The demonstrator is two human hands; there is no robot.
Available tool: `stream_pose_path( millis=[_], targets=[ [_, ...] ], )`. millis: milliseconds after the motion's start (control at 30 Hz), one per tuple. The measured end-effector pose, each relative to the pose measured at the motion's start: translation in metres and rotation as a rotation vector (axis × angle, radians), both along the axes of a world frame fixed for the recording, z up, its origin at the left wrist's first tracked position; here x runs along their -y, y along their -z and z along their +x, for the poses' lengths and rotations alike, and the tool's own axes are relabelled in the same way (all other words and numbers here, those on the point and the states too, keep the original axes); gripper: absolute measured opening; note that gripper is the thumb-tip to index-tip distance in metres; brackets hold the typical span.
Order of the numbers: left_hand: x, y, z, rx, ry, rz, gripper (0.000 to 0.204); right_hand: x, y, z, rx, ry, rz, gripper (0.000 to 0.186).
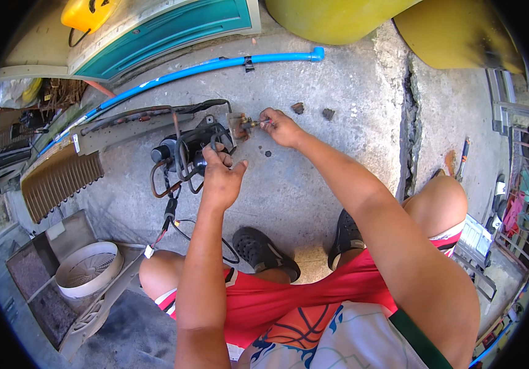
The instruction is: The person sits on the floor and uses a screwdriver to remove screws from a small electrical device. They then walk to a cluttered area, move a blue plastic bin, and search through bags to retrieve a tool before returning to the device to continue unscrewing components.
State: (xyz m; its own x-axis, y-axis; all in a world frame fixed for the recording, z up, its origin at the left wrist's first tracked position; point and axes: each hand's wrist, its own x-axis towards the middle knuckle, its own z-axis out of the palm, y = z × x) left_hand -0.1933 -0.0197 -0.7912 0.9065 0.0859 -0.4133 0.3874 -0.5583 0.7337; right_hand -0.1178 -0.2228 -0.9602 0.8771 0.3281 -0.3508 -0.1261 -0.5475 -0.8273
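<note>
In front of me on the concrete lies a black compressor unit with bent copper tubes around it. My left hand has its fingers curled at a dark curved tube on the unit's right side, the thumb standing apart. Just right of that, my right hand pinches a small thin item at the brass valve fittings. Its fingers cover most of that item, so its kind does not show. The fittings sit on a rusty metal bracket joined to a long flat panel.
A finned coil extends to the left, above a round fan housing. Behind lies a blue pipe. Dark lumps rest right of my hand, beyond them a floor crack and a screwdriver-like tool. Wires trail toward my left knee.
</note>
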Motion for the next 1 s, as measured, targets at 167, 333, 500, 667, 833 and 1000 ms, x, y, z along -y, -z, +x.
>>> stream_pose_path(
  millis=[167,333,500,667,833,1000],
  targets=[
    [-0.001,0.003,0.001,-0.014,-0.022,-0.013,0.060,-0.007,0.005,-0.017,-0.120,0.300,0.052,0.043],
    [0.000,0.005,-0.001,-0.004,-0.025,0.000,0.062,-0.019,-0.011,-0.029,-0.263,0.481,0.059,0.047],
    [-0.003,0.005,-0.003,-0.018,-0.016,-0.001,0.063,0.004,-0.064,-0.013,-0.844,0.563,0.502,0.052],
    [-0.003,0.005,-0.005,0.028,0.010,-0.026,0.059,0.019,-0.093,0.000,-0.753,0.517,0.583,0.069],
    [-0.004,0.005,-0.006,0.021,-0.014,-0.076,0.061,0.007,-0.082,0.029,-0.477,0.453,0.536,0.076],
    [-0.004,0.003,-0.009,0.015,0.016,-0.013,0.063,0.004,-0.054,0.075,-0.136,0.293,0.289,0.071]
  ],
)
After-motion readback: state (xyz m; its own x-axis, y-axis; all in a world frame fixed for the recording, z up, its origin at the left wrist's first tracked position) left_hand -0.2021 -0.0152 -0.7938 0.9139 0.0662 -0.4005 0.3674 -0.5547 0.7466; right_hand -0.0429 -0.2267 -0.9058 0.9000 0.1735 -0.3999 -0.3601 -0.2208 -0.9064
